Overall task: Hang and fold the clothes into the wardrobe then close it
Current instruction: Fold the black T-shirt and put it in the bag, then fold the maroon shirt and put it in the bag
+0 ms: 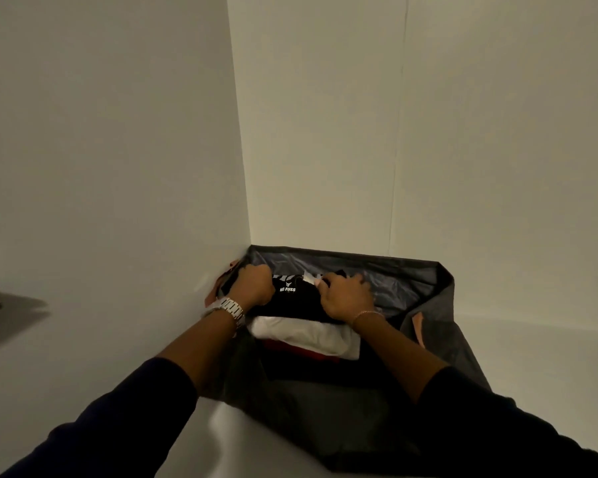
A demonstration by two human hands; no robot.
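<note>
Both hands reach into a grey fabric bin [442, 288] set in the corner of a white wardrobe [118, 132]. The left hand [252, 284], w/ silver watch [229, 309], curls its fingers round the left edge of a folded black shirt [292, 300]; the right hand [346, 294] grips its right edge, fingers bent over the cloth. The shirt lies betw. them atop a white garment [308, 336] and a red one [301, 350].

Dim, warm light; soft focus, wide-angle edge distortion.
</note>
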